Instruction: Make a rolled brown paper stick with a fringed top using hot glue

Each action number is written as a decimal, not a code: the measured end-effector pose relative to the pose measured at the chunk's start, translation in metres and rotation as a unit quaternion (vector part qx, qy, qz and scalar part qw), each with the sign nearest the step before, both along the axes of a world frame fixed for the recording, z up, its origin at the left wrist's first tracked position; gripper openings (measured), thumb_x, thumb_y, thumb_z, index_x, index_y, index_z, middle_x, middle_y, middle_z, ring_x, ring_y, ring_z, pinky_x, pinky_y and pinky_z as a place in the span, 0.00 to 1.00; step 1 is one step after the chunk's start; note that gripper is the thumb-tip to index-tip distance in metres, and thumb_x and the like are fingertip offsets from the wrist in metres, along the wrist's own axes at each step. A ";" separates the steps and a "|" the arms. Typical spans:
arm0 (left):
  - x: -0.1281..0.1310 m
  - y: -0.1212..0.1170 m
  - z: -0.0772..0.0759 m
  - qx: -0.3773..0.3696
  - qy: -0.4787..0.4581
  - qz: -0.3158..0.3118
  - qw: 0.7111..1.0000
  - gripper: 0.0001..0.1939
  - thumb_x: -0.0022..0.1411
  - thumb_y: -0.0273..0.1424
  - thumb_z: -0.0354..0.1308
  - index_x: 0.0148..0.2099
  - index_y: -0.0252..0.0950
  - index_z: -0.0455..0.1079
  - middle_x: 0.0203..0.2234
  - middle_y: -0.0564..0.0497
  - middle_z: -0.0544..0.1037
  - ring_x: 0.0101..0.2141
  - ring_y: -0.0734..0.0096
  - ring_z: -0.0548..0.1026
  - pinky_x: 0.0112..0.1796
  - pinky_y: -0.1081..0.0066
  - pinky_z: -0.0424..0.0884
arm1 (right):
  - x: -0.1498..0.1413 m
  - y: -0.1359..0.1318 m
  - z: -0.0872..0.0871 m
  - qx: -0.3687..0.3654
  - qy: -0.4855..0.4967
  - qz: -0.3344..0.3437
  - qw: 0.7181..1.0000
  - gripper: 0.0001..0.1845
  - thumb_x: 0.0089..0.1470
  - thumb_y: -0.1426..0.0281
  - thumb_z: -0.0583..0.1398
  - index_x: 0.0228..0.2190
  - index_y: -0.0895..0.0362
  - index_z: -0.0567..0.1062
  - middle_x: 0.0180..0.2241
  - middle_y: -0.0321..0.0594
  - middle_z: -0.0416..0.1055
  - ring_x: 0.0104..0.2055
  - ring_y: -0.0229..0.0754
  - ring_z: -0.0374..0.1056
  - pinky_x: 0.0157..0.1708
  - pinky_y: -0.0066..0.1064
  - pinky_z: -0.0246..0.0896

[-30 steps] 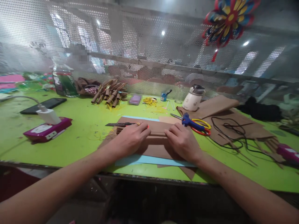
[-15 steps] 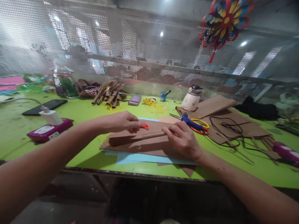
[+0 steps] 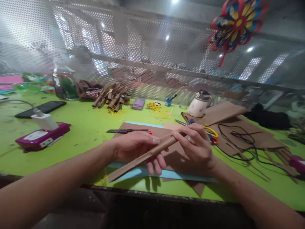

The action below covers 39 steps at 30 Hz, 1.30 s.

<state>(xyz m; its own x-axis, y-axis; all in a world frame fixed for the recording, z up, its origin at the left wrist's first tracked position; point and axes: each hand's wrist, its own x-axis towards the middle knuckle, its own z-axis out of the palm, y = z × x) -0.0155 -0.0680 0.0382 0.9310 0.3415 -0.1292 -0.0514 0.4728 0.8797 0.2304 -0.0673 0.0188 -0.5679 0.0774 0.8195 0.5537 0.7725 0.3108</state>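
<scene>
- Evidently, some rolling is done: the brown paper tube (image 3: 164, 146) looks rounded along its upper stretch, while its lower end seems flatter and more open.
- It is held aslant above the brown sheets (image 3: 177, 159), and no yellow string shows around it (the hands hide part of it).
- The right hand (image 3: 199, 146) pinches its upper end; the left hand (image 3: 133, 146) is loosely open about the middle, thumb above, fingers spread below. The hands are apart; how firmly the left one bears on it, I cannot tell.
- At the back, a heap of brown tubes (image 3: 115, 103) with yellow string looks further along.
- As for containers, the large clear bottle (image 3: 65, 86) has something green in it.
- The small blue pot (image 3: 168, 102) bears a dark-handled tool.
- The pale jug (image 3: 197, 107) has a dark top; its contents are hidden.
</scene>
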 end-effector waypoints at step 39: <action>0.010 -0.011 -0.004 0.151 0.157 0.163 0.962 0.15 0.65 0.37 0.51 0.39 0.30 0.70 0.29 0.46 0.75 0.27 0.75 0.71 0.30 0.75 0.68 | -0.014 0.010 0.002 -0.642 0.427 0.145 0.620 0.14 0.45 0.65 0.68 0.33 0.57 0.74 0.27 0.33 0.68 0.26 0.33 0.62 0.26 0.27 0.58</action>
